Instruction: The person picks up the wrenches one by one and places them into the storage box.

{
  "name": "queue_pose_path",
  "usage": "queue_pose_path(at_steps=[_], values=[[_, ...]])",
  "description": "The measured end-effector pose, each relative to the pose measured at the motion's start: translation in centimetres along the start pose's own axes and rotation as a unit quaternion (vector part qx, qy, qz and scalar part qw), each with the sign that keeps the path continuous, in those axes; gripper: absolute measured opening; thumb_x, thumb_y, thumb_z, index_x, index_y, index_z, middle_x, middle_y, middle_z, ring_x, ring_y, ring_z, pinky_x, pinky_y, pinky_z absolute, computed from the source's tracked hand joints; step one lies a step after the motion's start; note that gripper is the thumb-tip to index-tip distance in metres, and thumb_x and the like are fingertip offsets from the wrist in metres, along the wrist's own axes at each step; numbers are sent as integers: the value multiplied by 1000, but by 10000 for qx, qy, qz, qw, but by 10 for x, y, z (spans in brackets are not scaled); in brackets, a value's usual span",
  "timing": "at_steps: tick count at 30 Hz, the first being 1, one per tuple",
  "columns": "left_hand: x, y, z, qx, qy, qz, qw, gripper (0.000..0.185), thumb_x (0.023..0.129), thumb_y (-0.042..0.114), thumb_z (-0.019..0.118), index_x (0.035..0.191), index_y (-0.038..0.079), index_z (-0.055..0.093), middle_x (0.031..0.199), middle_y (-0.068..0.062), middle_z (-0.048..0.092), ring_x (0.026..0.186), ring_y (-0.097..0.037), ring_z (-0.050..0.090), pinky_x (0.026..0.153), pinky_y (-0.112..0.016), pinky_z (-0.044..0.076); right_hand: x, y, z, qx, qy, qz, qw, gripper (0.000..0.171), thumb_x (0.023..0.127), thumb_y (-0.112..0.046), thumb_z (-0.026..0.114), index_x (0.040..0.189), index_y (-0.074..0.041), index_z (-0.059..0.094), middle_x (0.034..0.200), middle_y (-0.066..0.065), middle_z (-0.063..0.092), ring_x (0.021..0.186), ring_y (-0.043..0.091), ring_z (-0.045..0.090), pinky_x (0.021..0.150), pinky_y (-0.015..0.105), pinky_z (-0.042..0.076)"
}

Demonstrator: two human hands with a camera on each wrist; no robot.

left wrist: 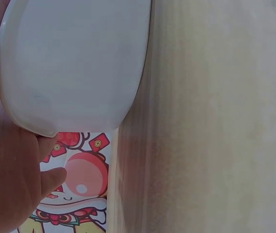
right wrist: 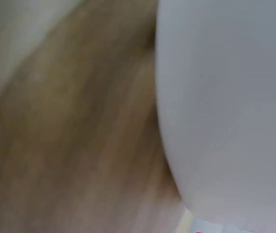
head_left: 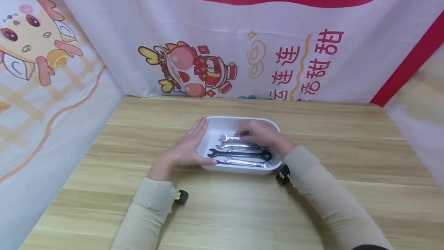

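Head view: our left hand (head_left: 184, 150) lies flat, fingers straight, against the white tray (head_left: 243, 121) | right hand (head_left: 258, 134) inside tray, fingertips pinching a silver wrench (head_left: 230, 138) | tray mid-table (head_left: 104, 188).

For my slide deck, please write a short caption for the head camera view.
Left hand rests against a white tray while the right hand reaches among the wrenches inside.
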State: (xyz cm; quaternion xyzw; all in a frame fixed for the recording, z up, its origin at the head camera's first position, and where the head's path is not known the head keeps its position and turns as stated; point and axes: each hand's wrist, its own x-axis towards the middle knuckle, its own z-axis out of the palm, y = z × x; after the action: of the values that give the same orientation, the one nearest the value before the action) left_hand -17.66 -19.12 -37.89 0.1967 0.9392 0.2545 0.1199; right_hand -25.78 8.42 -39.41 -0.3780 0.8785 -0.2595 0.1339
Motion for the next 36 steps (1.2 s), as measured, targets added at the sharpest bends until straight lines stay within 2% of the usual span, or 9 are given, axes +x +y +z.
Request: queue_pose_path(at_steps=[8, 19, 24, 30, 33, 36], values=[[1, -2, 1, 45, -4, -9, 10000, 135, 69, 69, 78, 160, 15, -6, 168, 1, -15, 156, -21, -11, 126, -50, 8, 1, 1, 2, -45, -28, -25, 10000, 18, 92, -16, 69, 109, -19, 75, 102, -5, 72, 92, 8, 64, 88, 28, 55], [1, -2, -1, 72, -57, 0, 10000, 135, 70, 67, 78, 160, 14, -6, 167, 1, -16, 156, -21, -12, 126, -51, 8, 4, 1, 7, -319, 236, -191, 9990, 17, 91, -16, 70, 108, -18, 75, 104, -3, 74, 97, 11, 67, 93, 29, 56], [1, -4, 0, 11, -47, -23, 10000, 133, 71, 63, 80, 160, 14, -4, 168, 2, -15, 156, -20, -12, 126, -52, 8, 5, 1, 9, -618, 348, -269, 9971, 15, 91, -16, 70, 105, -20, 75, 103, -6, 74, 97, 9, 67, 93, 29, 55], [5, -8, 3, 137, -2, 70, 9999, 133, 71, 68, 77, 160, 14, -5, 167, 2, -16, 156, -21, -11, 126, -51, 9, 7, 2, 9, -980, 373, -260, 9941, 16, 91, -16, 71, 105, -21, 75, 104, -6, 74, 99, 10, 67, 93, 28, 55], [6, -10, 4, 187, 29, 105, 9998, 131, 72, 69, 75, 160, 14, -5, 167, 3, -16, 156, -20, -11, 126, -50, 9, 6, 2, 8, -907, 350, -205, 9950, 15, 92, -18, 70, 106, -20, 75, 104, -5, 74, 98, 9, 67, 93, 28, 55], [6, -11, 5, 153, 100, 101, 9998, 125, 75, 67, 73, 161, 18, -4, 165, 8, -23, 156, -19, -14, 125, -53, 9, 1, 1, 3, -640, 431, -95, 9970, 16, 93, -21, 68, 108, -18, 74, 104, -5, 73, 97, 9, 66, 92, 30, 56]])
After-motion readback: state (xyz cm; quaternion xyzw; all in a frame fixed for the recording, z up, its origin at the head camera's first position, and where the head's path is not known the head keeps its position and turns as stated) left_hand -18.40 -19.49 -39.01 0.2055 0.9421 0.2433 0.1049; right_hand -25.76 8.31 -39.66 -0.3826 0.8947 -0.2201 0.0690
